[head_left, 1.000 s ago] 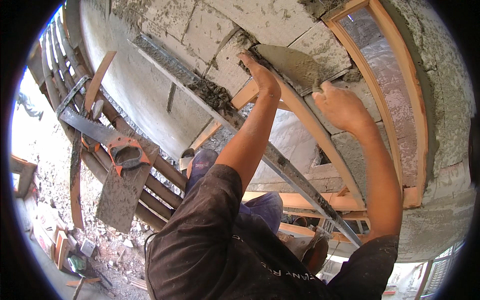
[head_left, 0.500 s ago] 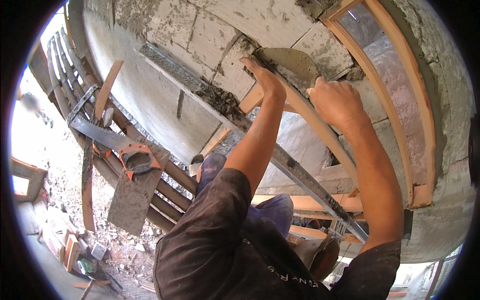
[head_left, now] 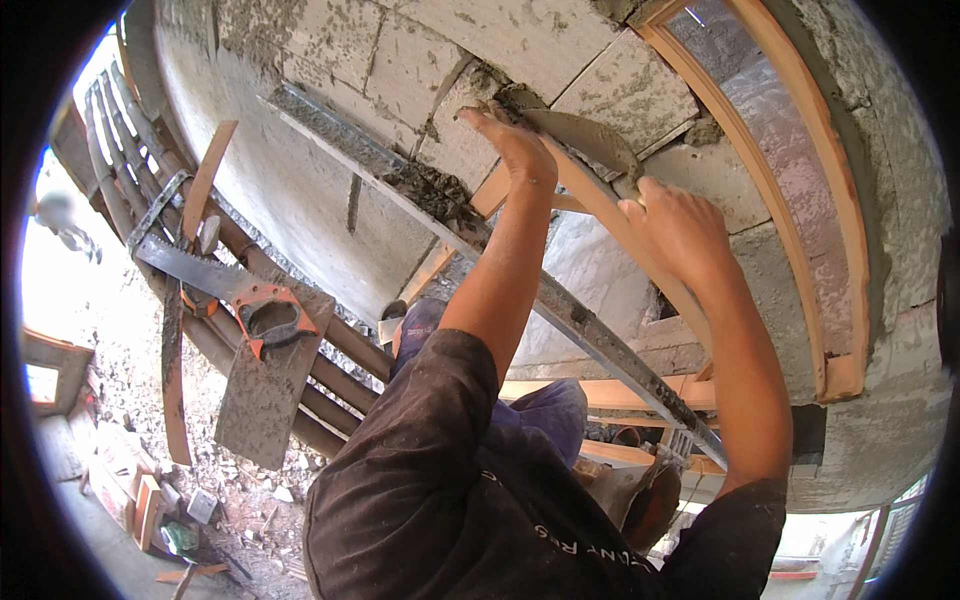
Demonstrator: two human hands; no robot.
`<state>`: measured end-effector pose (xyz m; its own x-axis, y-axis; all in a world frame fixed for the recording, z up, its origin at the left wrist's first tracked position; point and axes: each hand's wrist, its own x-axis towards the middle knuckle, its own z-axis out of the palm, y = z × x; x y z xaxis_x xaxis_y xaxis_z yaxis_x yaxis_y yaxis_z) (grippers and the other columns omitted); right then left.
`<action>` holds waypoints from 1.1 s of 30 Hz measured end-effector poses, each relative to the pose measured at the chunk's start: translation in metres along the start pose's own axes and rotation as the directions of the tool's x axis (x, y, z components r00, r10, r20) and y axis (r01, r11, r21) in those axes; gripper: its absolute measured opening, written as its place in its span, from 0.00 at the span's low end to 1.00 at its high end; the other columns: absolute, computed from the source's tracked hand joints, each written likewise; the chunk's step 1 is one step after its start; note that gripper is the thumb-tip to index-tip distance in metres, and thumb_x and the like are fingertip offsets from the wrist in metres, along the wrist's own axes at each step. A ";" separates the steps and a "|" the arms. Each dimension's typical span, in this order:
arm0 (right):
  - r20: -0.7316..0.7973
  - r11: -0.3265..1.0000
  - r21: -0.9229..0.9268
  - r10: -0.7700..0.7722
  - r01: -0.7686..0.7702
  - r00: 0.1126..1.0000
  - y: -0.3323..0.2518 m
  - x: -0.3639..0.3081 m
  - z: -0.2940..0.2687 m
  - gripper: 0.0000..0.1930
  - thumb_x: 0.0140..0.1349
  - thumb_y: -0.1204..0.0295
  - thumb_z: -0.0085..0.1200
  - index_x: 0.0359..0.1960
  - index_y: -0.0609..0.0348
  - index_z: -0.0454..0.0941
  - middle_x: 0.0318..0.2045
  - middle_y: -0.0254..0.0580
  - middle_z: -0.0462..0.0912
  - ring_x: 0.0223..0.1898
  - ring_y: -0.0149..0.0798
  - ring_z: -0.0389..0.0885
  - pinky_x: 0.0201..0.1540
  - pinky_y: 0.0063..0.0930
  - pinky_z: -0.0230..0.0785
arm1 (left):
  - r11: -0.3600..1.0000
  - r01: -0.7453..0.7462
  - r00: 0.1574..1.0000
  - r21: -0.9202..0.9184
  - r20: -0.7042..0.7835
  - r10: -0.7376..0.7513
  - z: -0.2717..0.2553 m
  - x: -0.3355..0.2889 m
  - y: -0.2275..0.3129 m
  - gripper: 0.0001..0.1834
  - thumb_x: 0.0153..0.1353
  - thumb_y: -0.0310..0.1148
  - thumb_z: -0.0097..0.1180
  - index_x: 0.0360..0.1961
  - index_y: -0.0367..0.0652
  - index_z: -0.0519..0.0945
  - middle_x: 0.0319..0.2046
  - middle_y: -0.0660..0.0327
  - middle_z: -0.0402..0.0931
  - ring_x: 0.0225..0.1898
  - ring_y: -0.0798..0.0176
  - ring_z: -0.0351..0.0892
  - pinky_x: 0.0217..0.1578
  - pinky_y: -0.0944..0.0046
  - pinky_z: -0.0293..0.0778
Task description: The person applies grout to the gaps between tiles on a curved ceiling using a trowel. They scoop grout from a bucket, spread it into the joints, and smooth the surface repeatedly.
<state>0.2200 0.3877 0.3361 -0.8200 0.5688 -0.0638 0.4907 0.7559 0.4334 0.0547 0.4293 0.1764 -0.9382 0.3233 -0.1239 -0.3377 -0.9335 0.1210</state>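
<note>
My right hand (head_left: 682, 228) is closed round the handle of a trowel. The trowel's mortar-smeared blade (head_left: 588, 137) lies along the joint between the block wall (head_left: 440, 75) and the upper end of a wooden frame (head_left: 625, 225). My left hand (head_left: 515, 145) is at that same end, its fingers stretched out against the wall and the wet mortar by the blade's tip; part of the fingertips is hard to make out. Below my left forearm runs a long metal straightedge (head_left: 590, 335), slanting across the wall, with a heap of wet mortar (head_left: 435, 190) on it.
On the left, a handsaw (head_left: 205, 270) with an orange-and-black handle lies over a mortar-stained board (head_left: 270, 390) and several bamboo poles (head_left: 340, 375). A second wooden frame (head_left: 770, 180) is set in the wall at right. Rubble (head_left: 240, 500) covers the ground below.
My right hand has dropped slightly, and the trowel blade has tilted to show a narrower face. My left hand has shifted a little left, its fingers more spread.
</note>
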 end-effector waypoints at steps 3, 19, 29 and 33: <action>0.061 1.000 0.018 0.019 -0.021 0.998 0.000 0.015 -0.007 0.20 0.66 0.56 0.44 0.43 0.64 0.75 0.41 0.58 0.81 0.47 0.57 0.78 0.51 0.48 0.68 | 1.000 0.024 1.000 0.000 -0.006 -0.024 0.002 -0.005 0.001 0.55 0.53 0.79 0.25 0.72 0.56 0.30 0.73 0.58 0.26 0.73 0.54 0.25 0.69 0.50 0.28; -0.038 0.995 0.103 0.007 -0.003 0.999 -0.018 0.024 0.007 0.18 0.68 0.60 0.40 0.38 0.62 0.75 0.37 0.57 0.82 0.44 0.57 0.79 0.49 0.50 0.69 | 1.000 -0.026 0.990 0.005 -0.141 0.026 0.007 -0.006 -0.002 0.51 0.57 0.75 0.30 0.71 0.48 0.44 0.70 0.55 0.45 0.70 0.54 0.44 0.68 0.55 0.35; -0.060 0.935 0.337 0.138 -0.110 0.989 0.025 -0.022 0.029 0.22 0.66 0.55 0.41 0.44 0.64 0.73 0.43 0.61 0.78 0.47 0.62 0.75 0.49 0.50 0.65 | 0.976 -0.191 0.966 -0.106 -0.194 0.168 0.014 -0.010 0.022 0.41 0.65 0.66 0.30 0.66 0.43 0.53 0.57 0.50 0.60 0.59 0.54 0.61 0.60 0.50 0.59; -0.095 0.853 0.512 0.172 -0.100 0.980 0.052 -0.065 0.061 0.21 0.66 0.58 0.44 0.48 0.64 0.73 0.43 0.63 0.78 0.47 0.62 0.75 0.49 0.47 0.66 | 0.928 -0.329 0.944 -0.177 -0.026 0.330 0.021 -0.037 0.075 0.29 0.69 0.55 0.36 0.55 0.39 0.63 0.46 0.54 0.67 0.47 0.55 0.70 0.50 0.52 0.70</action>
<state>0.3170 0.4096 0.3081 -0.7475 0.6571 0.0974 0.6517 0.7538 -0.0841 0.0629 0.3505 0.2111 -0.9947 -0.0067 -0.1024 0.0089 -0.9997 -0.0213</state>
